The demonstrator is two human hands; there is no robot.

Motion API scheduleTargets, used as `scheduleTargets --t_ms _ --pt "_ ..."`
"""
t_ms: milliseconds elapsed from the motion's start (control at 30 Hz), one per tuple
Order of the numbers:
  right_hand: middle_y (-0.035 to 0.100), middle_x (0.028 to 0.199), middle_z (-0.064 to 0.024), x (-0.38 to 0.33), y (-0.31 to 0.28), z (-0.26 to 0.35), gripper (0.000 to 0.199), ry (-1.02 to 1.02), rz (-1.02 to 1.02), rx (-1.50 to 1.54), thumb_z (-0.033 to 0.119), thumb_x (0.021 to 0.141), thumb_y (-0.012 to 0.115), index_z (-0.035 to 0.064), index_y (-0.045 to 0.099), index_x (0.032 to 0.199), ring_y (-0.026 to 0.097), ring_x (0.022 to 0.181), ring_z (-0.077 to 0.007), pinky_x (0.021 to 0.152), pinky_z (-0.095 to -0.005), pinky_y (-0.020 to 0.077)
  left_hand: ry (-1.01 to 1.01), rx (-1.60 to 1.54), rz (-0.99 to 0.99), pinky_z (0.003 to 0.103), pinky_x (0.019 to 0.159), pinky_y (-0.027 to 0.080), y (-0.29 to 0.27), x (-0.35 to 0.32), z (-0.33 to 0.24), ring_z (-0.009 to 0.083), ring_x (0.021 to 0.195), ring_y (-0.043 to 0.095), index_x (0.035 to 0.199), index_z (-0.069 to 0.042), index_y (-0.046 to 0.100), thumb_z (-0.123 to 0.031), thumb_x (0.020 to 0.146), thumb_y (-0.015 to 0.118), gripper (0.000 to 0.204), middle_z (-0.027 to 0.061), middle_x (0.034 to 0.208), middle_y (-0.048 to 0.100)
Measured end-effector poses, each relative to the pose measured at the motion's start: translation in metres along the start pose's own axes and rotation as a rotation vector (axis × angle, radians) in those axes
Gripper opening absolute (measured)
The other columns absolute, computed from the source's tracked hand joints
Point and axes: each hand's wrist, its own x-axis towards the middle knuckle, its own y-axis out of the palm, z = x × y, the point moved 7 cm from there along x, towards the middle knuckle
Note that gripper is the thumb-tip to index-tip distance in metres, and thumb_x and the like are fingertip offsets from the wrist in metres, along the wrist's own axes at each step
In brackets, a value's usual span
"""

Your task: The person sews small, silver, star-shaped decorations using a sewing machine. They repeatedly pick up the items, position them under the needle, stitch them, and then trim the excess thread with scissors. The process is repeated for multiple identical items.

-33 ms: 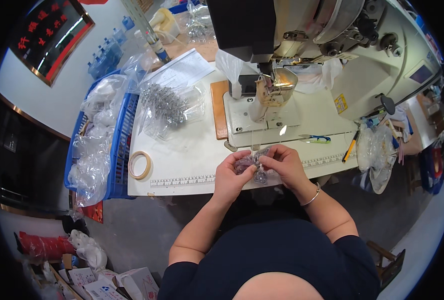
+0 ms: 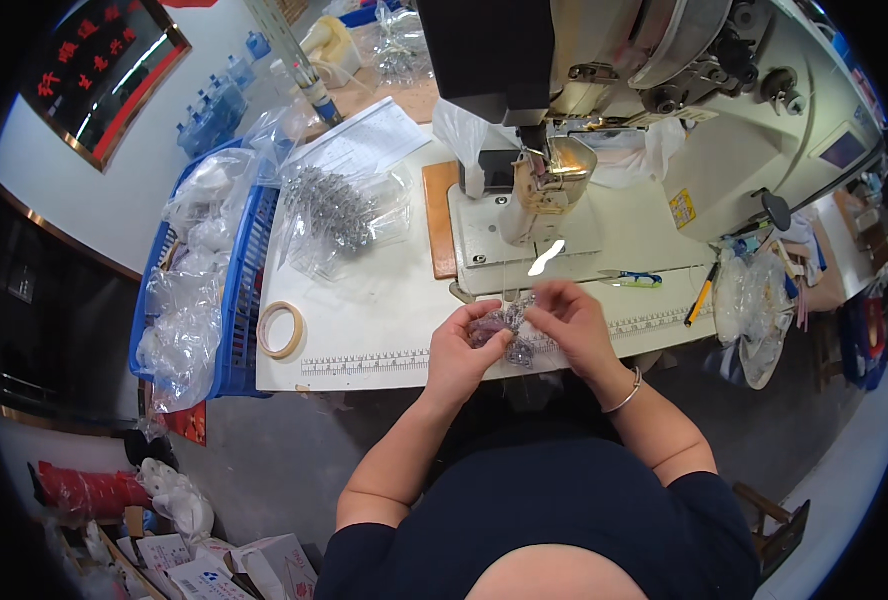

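Observation:
Just over the front edge of the white table [image 2: 364, 310], my left hand [image 2: 456, 345] pinches a small greyish-purple beaded-looking piece [image 2: 488, 326] between thumb and fingers. Shiny clear or silvery bits [image 2: 520, 350] hang at its right side. My right hand [image 2: 576, 325] is beside it, fingers curled and thumb at the piece's edge. Its fingertips are blurred, and what they pinch is too small to make out. Behind both hands stands a sewing machine [image 2: 554, 190] with a post bed. A bright white patch [image 2: 546, 258] shows in front of the post; I cannot tell what it is.
A roll of tape [image 2: 281, 309] lies left, near a blue basket [image 2: 252, 290] of plastic bags. Silvery pieces [image 2: 334, 210] lie on clear plastic behind. Small snips [image 2: 632, 277] and a yellow-black pen-like tool [image 2: 702, 294] lie right. A printed ruler [image 2: 364, 363] follows the front edge.
My right hand's fingers have lifted and shifted slightly away from the piece. The bright white patch is larger and farther left. My left hand has stayed in place.

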Motion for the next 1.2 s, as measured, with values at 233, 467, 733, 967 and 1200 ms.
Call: scheduleTargets --t_ms 233,467,733,967,1200 --pt "0.05 0.118 -0.0104 -0.001 0.012 0.087 0.029 -0.737 0.196 -0.907 0.019 0.075 0.071 0.0091 0.061 0.1 0.034 0.125 -0.0322 0.1 -0.0445 0.0297 -0.048 0.169 0.117 0.021 0.074 0.048 -0.002 0.007 -0.004 0.009 0.08 0.058 0.115 0.004 0.051 0.001 0.076 0.066 0.042 0.0053 0.092 0.06" --pt "0.06 0.082 0.0023 0.012 0.019 0.066 0.014 -0.557 0.616 -0.824 0.023 0.074 0.072 0.0131 0.065 0.082 0.05 0.107 -0.0206 0.098 -0.0393 0.0285 -0.048 0.293 0.258 0.022 0.072 0.047 0.01 0.008 -0.014 0.0084 0.078 0.057 0.12 0.002 0.05 -0.001 0.073 0.067 0.05 0.0057 0.088 0.06" --pt "0.059 0.077 0.0038 0.008 0.012 0.065 0.017 -0.455 0.578 -0.803 0.022 0.071 0.075 0.0134 0.066 0.082 0.053 0.09 -0.0179 0.093 -0.0369 0.0313 -0.072 0.286 0.265 0.02 0.065 0.045 0.009 0.011 -0.004 0.0049 0.069 0.054 0.12 0.0 0.051 -0.005 0.073 0.067 0.049 0.0034 0.081 0.06" --pt "0.059 0.088 0.0002 0.007 0.01 0.065 0.024 -0.517 0.499 -0.847 0.022 0.067 0.077 0.0124 0.065 0.086 0.052 0.099 -0.0208 0.092 -0.0377 0.0331 -0.064 0.28 0.266 0.02 0.066 0.045 0.009 0.012 -0.003 0.0054 0.07 0.055 0.117 -0.001 0.053 -0.006 0.073 0.068 0.047 0.0036 0.082 0.061" --pt "0.057 0.091 -0.0061 0.009 -0.031 0.08 0.024 -0.53 -0.163 -0.581 0.013 0.071 0.074 0.0048 0.061 0.09 0.054 0.091 -0.0189 0.081 -0.0318 0.0435 -0.001 0.01 0.099 0.022 0.073 0.049 0.001 0.006 -0.012 0.0082 0.079 0.059 0.114 0.001 0.055 -0.002 0.077 0.066 0.039 0.0055 0.091 0.062"
